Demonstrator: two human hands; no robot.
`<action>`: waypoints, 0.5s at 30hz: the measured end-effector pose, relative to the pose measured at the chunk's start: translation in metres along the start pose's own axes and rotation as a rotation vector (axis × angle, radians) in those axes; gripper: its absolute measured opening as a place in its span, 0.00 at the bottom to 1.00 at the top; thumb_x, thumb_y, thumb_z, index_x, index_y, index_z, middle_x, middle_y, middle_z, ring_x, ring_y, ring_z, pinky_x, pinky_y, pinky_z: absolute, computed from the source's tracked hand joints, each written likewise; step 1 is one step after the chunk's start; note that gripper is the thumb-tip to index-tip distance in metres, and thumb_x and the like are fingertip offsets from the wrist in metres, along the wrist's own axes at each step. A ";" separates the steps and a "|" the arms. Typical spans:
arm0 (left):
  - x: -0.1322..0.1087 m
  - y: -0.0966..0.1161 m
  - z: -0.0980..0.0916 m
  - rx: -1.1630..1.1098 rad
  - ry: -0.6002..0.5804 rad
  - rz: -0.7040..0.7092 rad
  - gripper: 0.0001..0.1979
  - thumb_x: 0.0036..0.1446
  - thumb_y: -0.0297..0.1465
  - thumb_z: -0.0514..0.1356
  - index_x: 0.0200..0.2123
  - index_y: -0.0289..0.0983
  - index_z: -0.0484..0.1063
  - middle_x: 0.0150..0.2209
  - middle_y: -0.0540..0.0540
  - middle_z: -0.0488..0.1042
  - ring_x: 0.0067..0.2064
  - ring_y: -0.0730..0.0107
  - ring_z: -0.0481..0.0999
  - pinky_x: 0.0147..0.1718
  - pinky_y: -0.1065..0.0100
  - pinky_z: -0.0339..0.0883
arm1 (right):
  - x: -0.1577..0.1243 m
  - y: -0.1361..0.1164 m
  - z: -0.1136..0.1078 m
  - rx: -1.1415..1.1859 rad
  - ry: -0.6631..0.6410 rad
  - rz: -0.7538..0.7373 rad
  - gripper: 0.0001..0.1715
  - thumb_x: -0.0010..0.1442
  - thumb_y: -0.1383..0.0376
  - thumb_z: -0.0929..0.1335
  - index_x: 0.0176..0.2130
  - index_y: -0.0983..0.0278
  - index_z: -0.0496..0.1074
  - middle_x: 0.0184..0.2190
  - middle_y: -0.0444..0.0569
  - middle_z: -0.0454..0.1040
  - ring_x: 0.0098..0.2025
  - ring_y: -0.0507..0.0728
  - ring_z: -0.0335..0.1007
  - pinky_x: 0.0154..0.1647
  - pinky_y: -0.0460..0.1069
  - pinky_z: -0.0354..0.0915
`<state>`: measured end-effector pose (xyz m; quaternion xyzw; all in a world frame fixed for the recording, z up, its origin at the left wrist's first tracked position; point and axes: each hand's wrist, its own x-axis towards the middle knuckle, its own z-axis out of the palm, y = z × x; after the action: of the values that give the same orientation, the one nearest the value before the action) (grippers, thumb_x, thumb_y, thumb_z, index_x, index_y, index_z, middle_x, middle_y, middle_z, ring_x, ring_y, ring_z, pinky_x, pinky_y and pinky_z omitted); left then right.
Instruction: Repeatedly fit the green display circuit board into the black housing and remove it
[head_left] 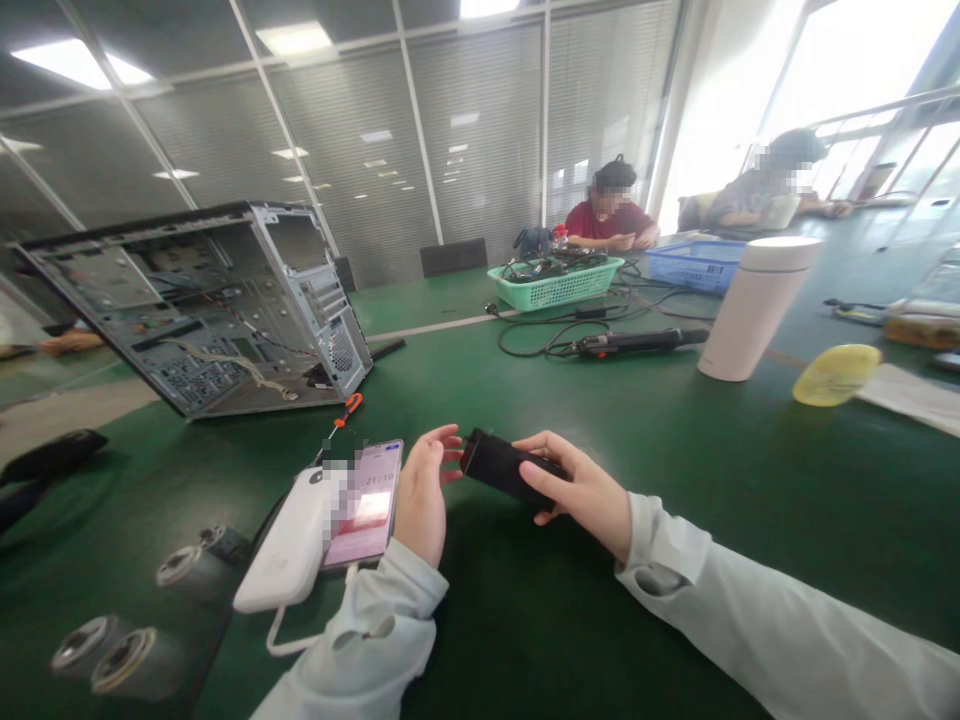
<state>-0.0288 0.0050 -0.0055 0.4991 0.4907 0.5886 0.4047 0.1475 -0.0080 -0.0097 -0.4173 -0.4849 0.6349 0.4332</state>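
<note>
A black oblong block (501, 466), its exact kind unclear, is gripped in my right hand (574, 485), thumb on its near face and fingers over the top. My left hand (426, 490) is beside the block's left end, fingers apart and curved toward it, holding nothing. Just left of that hand lies a lit phone (367, 510) on the green table (637, 620). Overlapping the phone's left edge is a white power bank (289, 545) with a white cable (285, 640). Behind them rests an orange-handled screwdriver (348, 409), its lower end hidden.
An opened computer case (247, 310) stands at the back left. Several metal cylinders (142, 665) sit front left. Beyond are a black electric screwdriver (630, 342), green basket (559, 288), blue basket (694, 265), pink bottle (754, 310) and yellow object (836, 375). Two people sit farther back.
</note>
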 end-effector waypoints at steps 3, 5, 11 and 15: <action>-0.005 0.006 -0.001 0.113 0.006 0.184 0.12 0.57 0.35 0.50 0.35 0.37 0.71 0.40 0.44 0.72 0.43 0.63 0.71 0.39 0.65 0.66 | -0.002 0.004 -0.003 -0.501 0.058 -0.446 0.19 0.53 0.64 0.69 0.44 0.63 0.63 0.41 0.47 0.63 0.41 0.54 0.62 0.40 0.50 0.66; -0.008 0.007 0.000 0.200 -0.054 0.276 0.09 0.56 0.32 0.51 0.30 0.37 0.70 0.40 0.44 0.72 0.45 0.62 0.70 0.42 0.63 0.65 | -0.003 0.002 -0.005 -0.842 0.097 -0.724 0.17 0.55 0.69 0.68 0.45 0.62 0.63 0.43 0.46 0.63 0.45 0.54 0.60 0.47 0.52 0.63; -0.008 0.000 0.001 0.209 -0.148 0.233 0.03 0.52 0.28 0.55 0.32 0.37 0.67 0.44 0.43 0.72 0.48 0.61 0.71 0.46 0.61 0.66 | -0.003 -0.011 -0.013 -1.152 0.141 -1.012 0.17 0.59 0.73 0.65 0.47 0.63 0.60 0.46 0.48 0.63 0.51 0.56 0.57 0.50 0.51 0.61; -0.008 0.002 0.002 0.269 -0.152 0.252 0.08 0.51 0.28 0.57 0.38 0.38 0.68 0.46 0.43 0.71 0.48 0.61 0.71 0.45 0.61 0.68 | -0.003 -0.012 -0.016 -1.060 0.127 -0.948 0.15 0.58 0.71 0.66 0.45 0.62 0.61 0.45 0.47 0.62 0.47 0.54 0.60 0.47 0.49 0.62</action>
<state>-0.0259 -0.0028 -0.0054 0.6490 0.4669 0.5242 0.2933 0.1658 -0.0046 -0.0003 -0.3524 -0.8313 0.0314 0.4288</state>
